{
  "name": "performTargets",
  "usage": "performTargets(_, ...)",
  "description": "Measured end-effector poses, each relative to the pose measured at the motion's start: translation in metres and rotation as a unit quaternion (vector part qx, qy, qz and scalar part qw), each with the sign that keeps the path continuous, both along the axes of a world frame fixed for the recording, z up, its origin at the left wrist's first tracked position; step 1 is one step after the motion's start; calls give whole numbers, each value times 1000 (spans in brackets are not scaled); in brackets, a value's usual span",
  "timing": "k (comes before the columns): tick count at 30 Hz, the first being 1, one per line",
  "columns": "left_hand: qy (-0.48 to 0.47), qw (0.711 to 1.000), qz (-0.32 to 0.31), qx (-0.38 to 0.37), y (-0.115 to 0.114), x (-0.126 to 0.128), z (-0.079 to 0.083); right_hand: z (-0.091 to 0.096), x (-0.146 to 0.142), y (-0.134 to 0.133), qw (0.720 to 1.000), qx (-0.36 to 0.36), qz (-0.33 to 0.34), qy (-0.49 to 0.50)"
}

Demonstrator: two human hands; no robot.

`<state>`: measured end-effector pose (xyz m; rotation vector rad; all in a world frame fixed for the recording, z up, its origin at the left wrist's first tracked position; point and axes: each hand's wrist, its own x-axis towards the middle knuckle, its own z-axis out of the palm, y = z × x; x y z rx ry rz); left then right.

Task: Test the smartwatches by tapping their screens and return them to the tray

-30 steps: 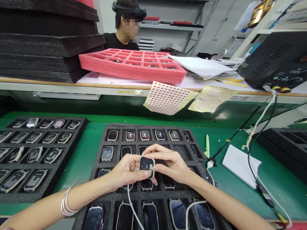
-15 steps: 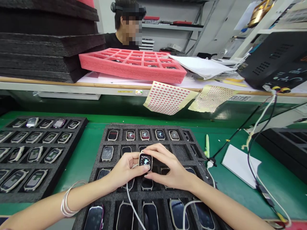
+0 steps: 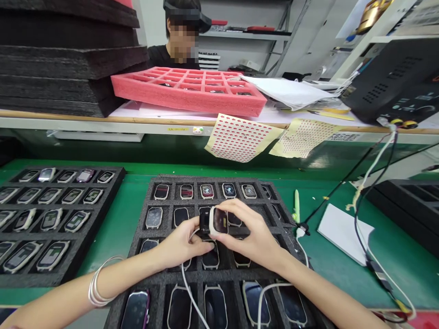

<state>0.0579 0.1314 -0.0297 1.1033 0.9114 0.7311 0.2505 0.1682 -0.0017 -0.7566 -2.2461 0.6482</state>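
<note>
My right hand [image 3: 255, 237] pinches a smartwatch body [image 3: 220, 221] by its edges, between the thumb and fingers. The watch has a pale frame and no strap; its screen is mostly dark and tilted to the right. In my left hand [image 3: 183, 244] is a small black charging block [image 3: 205, 220] with a white cable [image 3: 188, 289] running down from the hand. The block stands just left of the watch; whether they still touch I cannot tell. Below both hands lies a black foam tray [image 3: 161, 274] with strapless watches in its compartments, some screens lit.
Another foam tray of watches [image 3: 70, 242] lies at left. A pink foam tray [image 3: 188, 98] and stacked black foam [image 3: 51, 98] occupy the shelf; a person sits behind. At right are a green pen [image 3: 297, 204], white paper [image 3: 345, 234], loose cables and a black device [image 3: 394, 87].
The watch has come off the front of the black block and turned to the right in my right hand. Its lit face has gone dark. A back-row watch in the tray has dimmed.
</note>
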Motion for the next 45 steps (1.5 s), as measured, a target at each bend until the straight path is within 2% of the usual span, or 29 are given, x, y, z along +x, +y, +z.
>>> performTargets(2, -9, 1000, 1, -9, 1, 0, 0, -1, 1, 1, 1000, 3, 13, 12)
performTargets(7, -40, 999, -11, -5, 2, -2, -1, -8, 0, 2, 990, 67, 49, -111)
performTargets(9, -34, 999, -17, 10, 2, -3, -3, -10, -2, 1, 987, 79, 49, -130)
performTargets(13, -29, 998, 11, 51, 0, -1, -5, -13, -4, -1, 986, 92, 32, -133)
performTargets(17, -41, 996, 44, 66, -2, 1, -5, -17, -8, -3, 991, 73, 19, -108)
performTargets(20, -65, 996, 40, 43, -3, 1, -3, -18, -8, -2, 996, 32, 37, -73)
performTargets(23, -110, 993, 33, 6, -4, 0, 0, -14, -6, 2, 995, -59, 81, 8)
performTargets(27, -127, 991, -30, -13, -5, -5, 4, -8, -2, 8, 951, -230, 173, 116)
performTargets(30, -141, 987, -76, -7, -5, -8, 5, -8, -2, 10, 931, -272, 200, 142)
performTargets(38, -100, 992, -75, -12, -5, -9, 10, -12, -2, 13, 957, -179, 184, 137)
performTargets(45, -92, 991, -95, -14, -7, -9, 10, -14, -3, 14, 963, -105, 196, 149)
